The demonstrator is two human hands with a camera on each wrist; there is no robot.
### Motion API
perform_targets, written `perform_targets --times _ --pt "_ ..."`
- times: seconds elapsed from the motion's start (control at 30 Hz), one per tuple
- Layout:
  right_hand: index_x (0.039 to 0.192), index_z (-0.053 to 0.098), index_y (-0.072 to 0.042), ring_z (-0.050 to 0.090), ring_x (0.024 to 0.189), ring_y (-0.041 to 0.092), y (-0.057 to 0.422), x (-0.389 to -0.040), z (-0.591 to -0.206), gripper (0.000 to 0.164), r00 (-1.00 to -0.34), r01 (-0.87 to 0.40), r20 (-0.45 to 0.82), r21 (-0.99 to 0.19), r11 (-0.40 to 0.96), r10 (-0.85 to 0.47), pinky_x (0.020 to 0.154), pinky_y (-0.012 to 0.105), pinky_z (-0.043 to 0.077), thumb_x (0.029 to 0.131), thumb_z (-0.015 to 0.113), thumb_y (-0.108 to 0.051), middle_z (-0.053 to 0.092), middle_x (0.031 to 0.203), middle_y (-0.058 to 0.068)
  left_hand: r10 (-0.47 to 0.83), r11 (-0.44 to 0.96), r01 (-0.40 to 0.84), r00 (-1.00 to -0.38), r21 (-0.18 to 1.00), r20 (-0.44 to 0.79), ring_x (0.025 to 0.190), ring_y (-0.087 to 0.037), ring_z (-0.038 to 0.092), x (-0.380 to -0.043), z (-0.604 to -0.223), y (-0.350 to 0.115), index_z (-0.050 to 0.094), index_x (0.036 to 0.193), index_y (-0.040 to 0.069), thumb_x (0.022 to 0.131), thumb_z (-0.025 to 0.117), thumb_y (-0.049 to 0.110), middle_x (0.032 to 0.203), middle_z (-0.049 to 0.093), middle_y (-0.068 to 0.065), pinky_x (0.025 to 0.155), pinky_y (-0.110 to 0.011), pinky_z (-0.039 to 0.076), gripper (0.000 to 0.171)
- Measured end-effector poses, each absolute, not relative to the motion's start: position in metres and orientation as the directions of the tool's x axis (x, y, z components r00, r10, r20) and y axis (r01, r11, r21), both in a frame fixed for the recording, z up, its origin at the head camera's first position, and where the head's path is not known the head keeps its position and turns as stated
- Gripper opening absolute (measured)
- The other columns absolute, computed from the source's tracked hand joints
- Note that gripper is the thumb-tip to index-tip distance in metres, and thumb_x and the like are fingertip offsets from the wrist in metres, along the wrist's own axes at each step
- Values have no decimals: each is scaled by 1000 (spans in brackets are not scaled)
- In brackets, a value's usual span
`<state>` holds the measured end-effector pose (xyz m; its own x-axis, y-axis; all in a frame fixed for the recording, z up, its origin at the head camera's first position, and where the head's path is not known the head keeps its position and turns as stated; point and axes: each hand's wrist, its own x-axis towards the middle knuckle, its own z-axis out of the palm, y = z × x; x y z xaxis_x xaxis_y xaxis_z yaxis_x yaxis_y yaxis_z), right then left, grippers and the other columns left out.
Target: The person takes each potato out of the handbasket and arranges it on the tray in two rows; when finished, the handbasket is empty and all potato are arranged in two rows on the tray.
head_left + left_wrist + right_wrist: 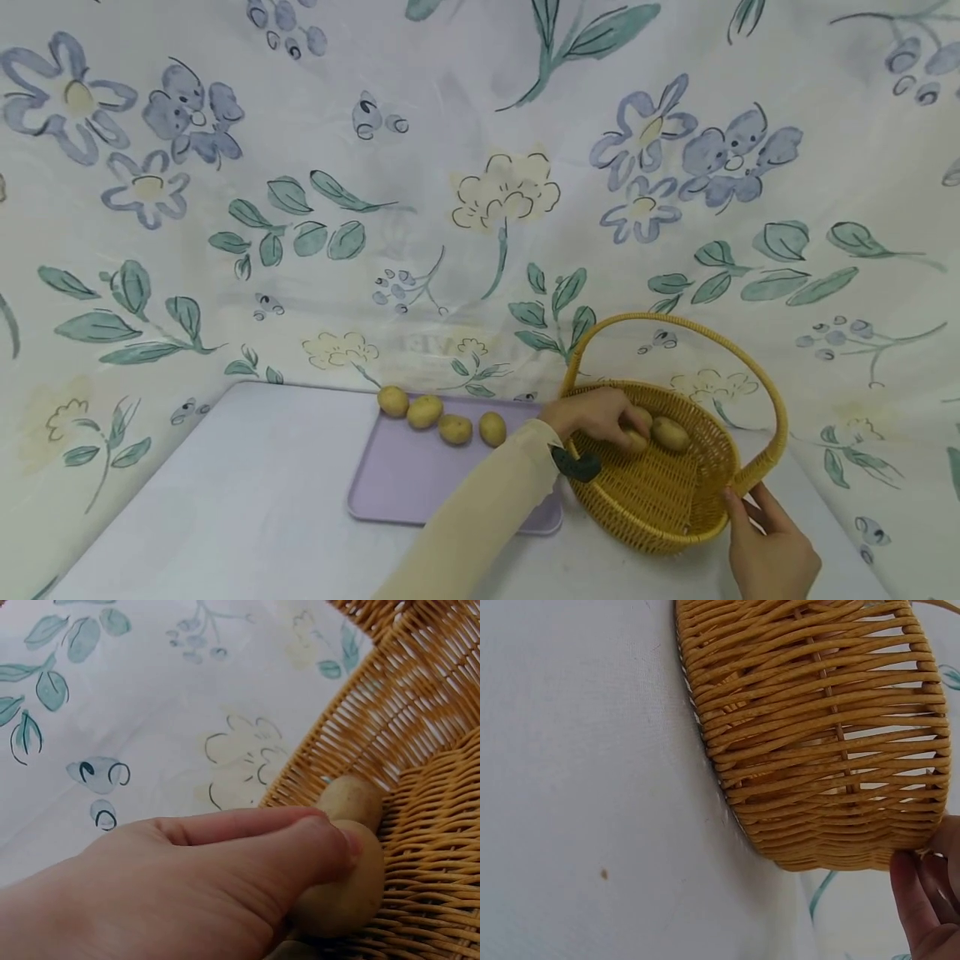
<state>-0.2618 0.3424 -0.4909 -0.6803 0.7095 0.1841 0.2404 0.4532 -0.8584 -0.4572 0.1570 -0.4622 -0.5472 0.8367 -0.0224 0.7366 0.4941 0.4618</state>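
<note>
My left hand [592, 414] reaches into a yellow-brown wicker basket [651, 500] and grips a potato [352, 889] with the thumb on its upper side. Behind it in the left wrist view, another potato [349, 801] lies against the woven wall. The head view also shows a potato [670, 434] resting just right of the held one, inside the basket. My right hand [774, 548] pinches the basket's rim at its near right, below the foot of the handle. In the right wrist view, its fingertips [905, 874] touch the basket's weave.
Left of the basket, a pale purple tray [405, 487] lies on the white table [255, 483]. Several potatoes [455, 430] sit along its far side. The basket's tall arched handle [678, 321] rises over the opening. A flower-patterned cloth [420, 208] hangs behind the table.
</note>
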Motion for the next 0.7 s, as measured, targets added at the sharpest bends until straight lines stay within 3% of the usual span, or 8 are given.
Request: perform_targets --times 0.2,0.33,0.4,0.47,0.57,0.6,0.63,0.7 --pt "136 59 0 29 56 -38 341 -262 -491 47 -674 252 191 -849 465 714 46 -4 32 99 69 -28 64 124 26 825 493 731 -565 471 13 111 5 64 -455 -461 155 76 124 29 93 76 28 125 72 16 89 -3 44 31" --pt "132 62 1 27 56 -39 339 -260 -490 44 -666 262 192 -844 467 721 46 -3 32 99 69 -28 66 120 24 827 472 737 -560 484 46 103 8 63 -455 -460 153 75 124 31 95 74 31 125 72 18 85 -3 45 29" --pt "130 63 1 45 60 -33 338 -260 -489 43 -659 264 196 -844 467 726 46 -4 32 99 69 -27 66 119 24 823 464 729 -565 503 60 99 9 62 -454 -460 152 76 123 32 95 74 30 124 72 19 84 -4 45 28" --pt "130 63 1 46 62 -31 337 -261 -488 42 -654 267 190 -848 459 732 46 -4 33 99 68 -27 66 119 25 816 463 719 -575 518 69 97 10 60 -453 -460 151 76 123 34 95 74 31 123 72 20 83 -4 45 28" --pt "129 63 2 74 85 6 335 -262 -488 40 -646 278 196 -840 466 738 45 -4 33 100 67 -25 66 120 26 807 452 709 -583 541 90 96 10 58 -451 -459 149 75 123 34 95 74 32 124 71 20 83 -5 44 28" --pt "129 63 3 76 90 17 334 -262 -489 39 -645 283 197 -836 470 739 45 -4 33 100 67 -24 66 120 26 806 446 706 -584 550 97 96 10 58 -450 -459 148 75 123 34 95 74 32 124 71 21 83 -5 44 28" --pt "129 63 3 76 91 20 334 -262 -489 39 -643 290 194 -834 470 741 44 -4 33 100 67 -24 66 120 26 807 434 706 -581 559 106 96 10 58 -449 -458 146 75 123 34 95 74 32 124 71 21 84 -5 44 28" --pt "128 63 3 65 108 40 333 -262 -489 38 -636 293 204 -828 478 744 43 -3 33 100 67 -23 67 119 26 810 407 704 -573 581 126 100 11 59 -448 -456 144 75 124 32 95 74 32 124 71 21 86 -4 45 28"
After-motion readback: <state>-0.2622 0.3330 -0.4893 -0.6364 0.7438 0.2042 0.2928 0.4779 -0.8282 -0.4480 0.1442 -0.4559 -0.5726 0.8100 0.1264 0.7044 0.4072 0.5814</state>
